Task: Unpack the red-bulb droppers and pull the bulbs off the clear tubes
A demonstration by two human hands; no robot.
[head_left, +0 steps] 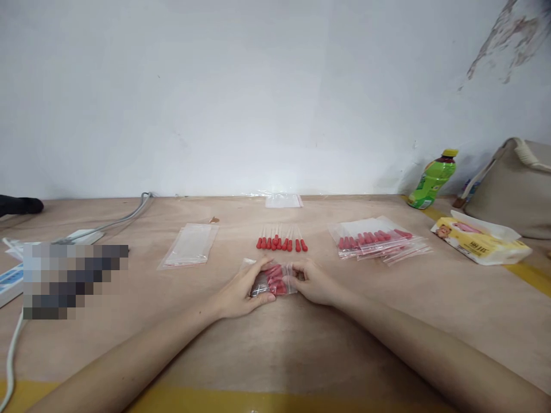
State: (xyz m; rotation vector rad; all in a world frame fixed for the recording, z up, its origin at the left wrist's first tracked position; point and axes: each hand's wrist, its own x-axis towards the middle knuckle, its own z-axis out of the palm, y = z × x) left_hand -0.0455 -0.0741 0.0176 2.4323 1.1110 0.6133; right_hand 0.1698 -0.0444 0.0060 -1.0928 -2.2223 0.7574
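A clear zip bag (275, 280) with several red-bulbed droppers inside lies flat on the table between my hands. My left hand (243, 289) curls around its left side, fingers on the far edge and thumb at the near edge. With bent fingers and thumb, my right hand (312, 281) pinches the bag's right end. Just beyond, loose droppers (282, 244) lie in a row, red bulbs toward me and thin clear tubes pointing to the wall. Filled bags of droppers (372, 238) overlap in a pile on the right. Flat bags (191, 244) are stacked on the left.
Another flat bag (283, 201) lies by the wall. At the right are a green bottle (434, 178), a yellow tissue pack (482, 238) and a grey-beige bag (512, 183). A power strip (11, 284) with cables and a blurred-out object (71, 281) occupy the left.
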